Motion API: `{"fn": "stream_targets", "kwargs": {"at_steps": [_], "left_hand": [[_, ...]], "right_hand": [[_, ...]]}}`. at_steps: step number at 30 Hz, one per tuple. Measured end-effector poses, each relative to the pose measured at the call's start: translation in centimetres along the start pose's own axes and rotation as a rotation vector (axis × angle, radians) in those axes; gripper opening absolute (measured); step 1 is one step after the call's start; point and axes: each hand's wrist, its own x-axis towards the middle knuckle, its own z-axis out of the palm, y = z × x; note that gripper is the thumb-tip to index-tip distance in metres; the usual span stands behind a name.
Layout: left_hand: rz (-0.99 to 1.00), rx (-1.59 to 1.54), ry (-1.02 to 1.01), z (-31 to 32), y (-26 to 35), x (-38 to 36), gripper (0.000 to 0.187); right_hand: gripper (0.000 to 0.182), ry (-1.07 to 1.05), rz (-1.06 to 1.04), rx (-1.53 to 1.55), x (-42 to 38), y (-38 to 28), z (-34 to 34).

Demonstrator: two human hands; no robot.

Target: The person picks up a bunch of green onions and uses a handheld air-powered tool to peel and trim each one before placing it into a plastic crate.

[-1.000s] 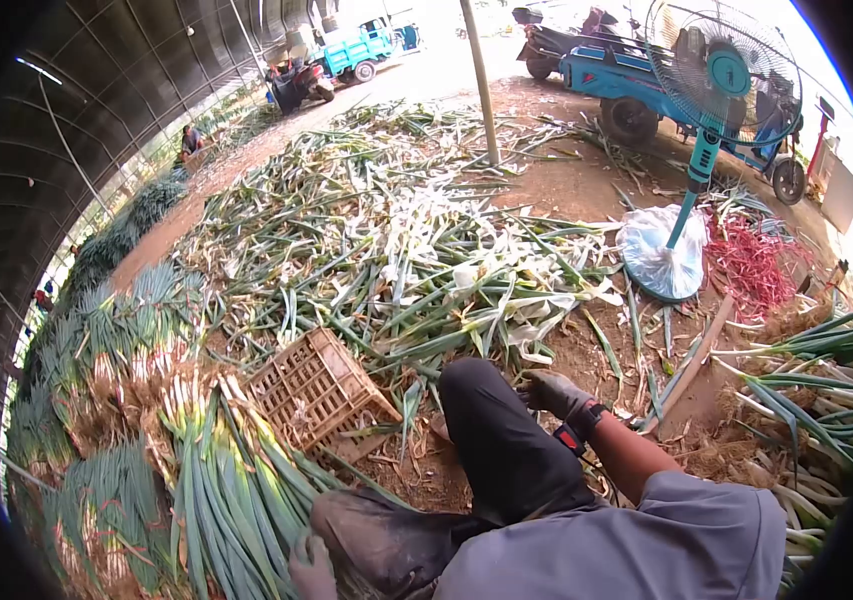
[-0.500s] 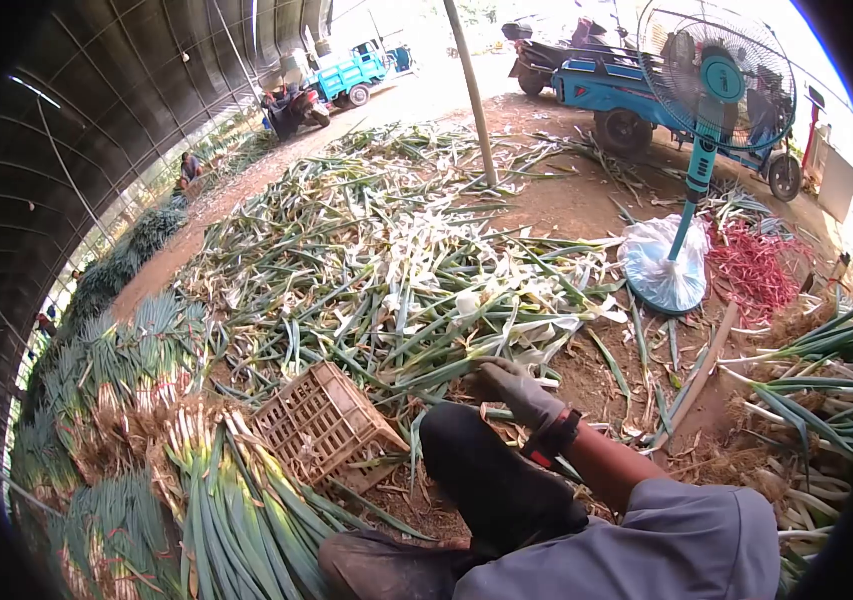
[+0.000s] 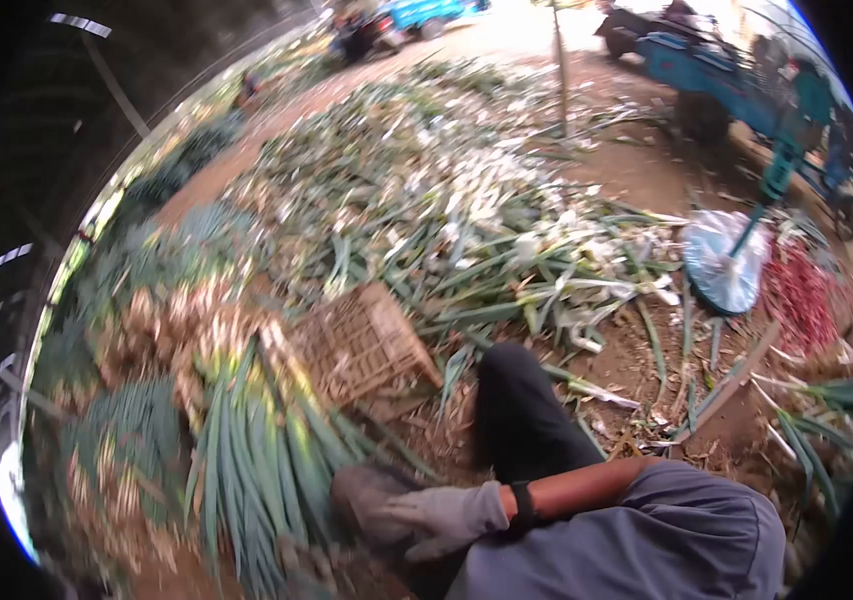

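Observation:
My right hand wears a pale grey work glove, with a dark band at the wrist. It lies low in the view, fingers stretched to the left over my dusty dark knee, and nothing shows in it. Just left of the knee rests a large bunch of green onions, white ends up the view and long green leaves toward me. A brown plastic crate lies tipped behind the bunch. My other leg, in black, is bent in front of me. My left hand is out of view.
Loose onion leaves cover the ground ahead. Tied bunches are stacked at left. On the right stand a fan with a bagged base, a heap of red strips and a blue cargo tricycle. A post rises behind.
My right hand has moved from beside the onion leaves, back and left onto my knee. The view has tilted down and swung left, with some blur.

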Motion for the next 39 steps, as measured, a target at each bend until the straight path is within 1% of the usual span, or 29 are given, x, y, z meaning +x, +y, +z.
{"fn": "stream_targets", "kwargs": {"at_steps": [1,2,3,4,5,7,9,10,11,12,13,14,15,16,18,19,20,21,23,24,27,28,29,30,32,33,35,36,39], "left_hand": [[0.022,-0.041,-0.028,0.6,0.5,0.1,0.042],[0.106,-0.042,-0.164,2.1,0.4,1.7,0.040],[0.147,-0.002,-0.233,3.8,1.2,2.8,0.039],[0.182,0.073,-0.296,5.7,2.2,4.0,0.038],[0.178,0.075,-0.334,7.6,2.5,5.2,0.036],[0.286,0.122,-0.423,10.5,2.2,7.0,0.035],[0.326,0.211,-0.544,12.5,2.5,8.1,0.046],[0.334,0.173,-0.605,13.3,2.5,8.1,0.049],[0.337,0.138,-0.669,14.1,2.3,7.9,0.051],[0.334,0.104,-0.736,14.5,2.1,7.9,0.054],[0.244,0.069,-0.790,14.7,2.0,8.3,0.055],[0.153,0.029,-0.842,14.8,1.8,8.9,0.057],[0.062,-0.015,-0.893,14.8,1.4,9.1,0.059],[0.119,0.017,-0.856,15.5,1.2,7.5,0.058],[0.129,-0.001,-0.871,15.6,-0.4,9.0,0.055],[0.139,-0.012,-0.879,15.9,-0.9,9.6,0.054],[0.152,-0.008,-0.779,16.8,-1.0,8.6,0.047],[0.135,0.073,-0.714,17.2,-1.1,8.5,0.041],[0.152,0.021,-0.625,18.3,-3.0,9.0,0.038],[0.155,0.052,-0.647,18.4,-3.6,9.6,0.038],[0.035,-0.070,-0.699,19.0,-4.1,9.7,0.039],[0.075,0.024,-0.700,19.0,-4.5,10.6,0.039],[0.116,0.119,-0.700,18.6,-5.4,12.6,0.039],[0.159,0.211,-0.699,18.3,-6.6,15.0,0.039],[0.381,0.523,-0.642,17.6,-11.1,23.3,0.044],[0.492,0.678,-0.603,17.6,-12.2,25.8,0.046],[0.592,1.112,-0.398,18.7,-10.7,25.8,0.049],[0.637,1.324,-0.284,19.5,-10.0,25.9,0.051],[0.733,1.649,-0.048,21.1,-9.7,27.6,0.058]], "right_hand": [[0.084,0.023,-0.081,-0.022,0.9,0.0,0.0],[0.080,0.047,-0.021,-0.055,1.6,-0.5,-0.3],[0.076,0.073,0.041,-0.102,2.3,-0.8,-0.7],[0.073,0.070,0.136,-0.221,2.6,-0.7,-0.6],[0.071,0.079,0.231,-0.359,3.0,-0.4,-0.8],[0.063,0.152,0.196,-0.535,3.7,0.0,-2.7],[0.062,-0.006,0.439,-0.327,4.3,-0.2,-5.3],[0.055,0.113,0.348,-0.277,3.9,1.1,-5.2],[0.047,-0.112,0.562,-0.125,5.1,-0.2,-7.3],[0.046,-0.036,0.566,0.298,4.5,0.6,-7.1],[0.045,0.047,0.557,0.723,3.6,1.5,-6.9],[0.050,-0.099,0.585,1.023,3.6,2.0,-8.1],[0.050,-0.203,0.700,1.089,3.5,1.9,-9.6],[0.053,-0.257,0.715,1.116,3.2,2.1,-10.6],[0.059,-0.153,0.663,1.045,3.1,2.3,-10.2],[0.062,0.000,0.598,0.945,3.2,2.2,-8.3],[0.065,0.149,0.528,0.846,3.1,2.1,-7.0],[0.068,0.119,0.505,0.493,3.1,2.0,-6.8],[0.075,0.065,0.425,-0.216,3.1,2.0,-7.1],[0.077,0.045,0.575,-0.226,3.1,3.0,-6.1],[0.074,0.098,0.669,0.102,3.1,1.9,-8.3],[0.070,0.141,0.732,0.208,3.0,2.2,-9.0],[0.068,0.257,0.751,0.320,2.3,4.2,-8.6],[0.068,0.249,0.857,0.453,2.5,3.3,-10.5],[0.061,0.304,0.835,0.545,2.6,4.6,-12.6],[0.042,0.331,0.834,0.626,3.0,4.9,-13.5],[0.038,0.290,0.862,0.709,3.8,6.7,-14.8],[0.031,0.265,0.854,0.716,4.3,7.1,-15.4],[0.026,0.187,0.860,0.655,6.8,9.1,-16.5]]}}
